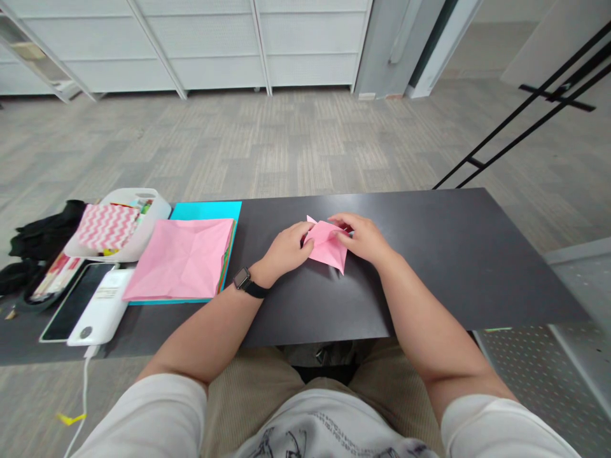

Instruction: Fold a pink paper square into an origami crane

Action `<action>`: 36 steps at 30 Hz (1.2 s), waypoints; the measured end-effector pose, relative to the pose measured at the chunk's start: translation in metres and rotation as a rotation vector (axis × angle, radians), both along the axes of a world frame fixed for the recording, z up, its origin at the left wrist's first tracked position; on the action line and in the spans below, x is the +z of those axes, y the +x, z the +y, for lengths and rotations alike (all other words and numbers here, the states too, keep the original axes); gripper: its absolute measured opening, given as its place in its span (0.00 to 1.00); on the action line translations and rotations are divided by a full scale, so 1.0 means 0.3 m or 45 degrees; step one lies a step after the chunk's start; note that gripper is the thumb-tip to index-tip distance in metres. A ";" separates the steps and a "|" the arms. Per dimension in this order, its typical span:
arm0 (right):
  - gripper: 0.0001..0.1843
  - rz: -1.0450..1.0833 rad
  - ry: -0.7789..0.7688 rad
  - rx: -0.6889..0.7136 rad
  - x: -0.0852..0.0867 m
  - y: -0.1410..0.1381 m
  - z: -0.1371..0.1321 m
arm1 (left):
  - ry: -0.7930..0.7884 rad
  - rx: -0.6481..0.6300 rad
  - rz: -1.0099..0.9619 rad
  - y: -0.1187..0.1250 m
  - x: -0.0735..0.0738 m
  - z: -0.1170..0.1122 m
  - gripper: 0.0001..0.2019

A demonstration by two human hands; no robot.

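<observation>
A small pink folded paper lies on the dark table, pointed corners sticking out below and above. My left hand grips its left edge with curled fingers; a dark watch sits on that wrist. My right hand pinches the paper's upper right part, fingers pressed together on a fold.
A stack of coloured sheets topped by a creased pink sheet lies to the left on a cyan sheet. Further left stand a white basket with zigzag paper, a phone, a white power bank and a dark bag.
</observation>
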State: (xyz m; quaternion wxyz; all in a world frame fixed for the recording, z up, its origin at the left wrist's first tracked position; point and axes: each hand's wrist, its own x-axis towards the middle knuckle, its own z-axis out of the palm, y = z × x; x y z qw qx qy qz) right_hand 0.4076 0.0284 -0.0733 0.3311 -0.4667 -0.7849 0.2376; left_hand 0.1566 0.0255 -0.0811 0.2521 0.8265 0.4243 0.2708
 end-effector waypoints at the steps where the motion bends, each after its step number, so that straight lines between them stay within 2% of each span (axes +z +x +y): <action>1: 0.20 -0.017 -0.019 -0.026 -0.003 0.001 0.001 | 0.000 0.012 0.007 0.000 -0.001 0.001 0.16; 10: 0.19 -0.121 -0.166 -0.137 -0.014 -0.004 0.005 | -0.070 0.059 -0.013 -0.002 -0.005 0.007 0.27; 17: 0.16 0.109 -0.249 -0.223 -0.034 0.004 0.019 | -0.206 0.015 -0.238 -0.003 -0.021 0.009 0.24; 24: 0.19 0.213 -0.263 -0.257 -0.063 0.009 0.031 | -0.245 0.036 -0.293 0.016 -0.031 -0.019 0.32; 27: 0.21 0.149 -0.187 -0.258 -0.055 -0.007 0.019 | -0.233 0.072 -0.239 0.017 -0.015 -0.023 0.29; 30: 0.22 0.011 -0.062 -0.226 -0.037 -0.021 0.006 | -0.219 0.094 -0.180 0.018 0.000 -0.025 0.22; 33: 0.16 -0.094 0.028 -0.152 -0.016 -0.024 -0.002 | -0.187 0.105 -0.112 0.021 0.004 -0.023 0.13; 36: 0.10 -0.159 0.046 -0.131 0.000 -0.022 -0.006 | -0.152 0.128 -0.066 0.025 -0.002 -0.018 0.15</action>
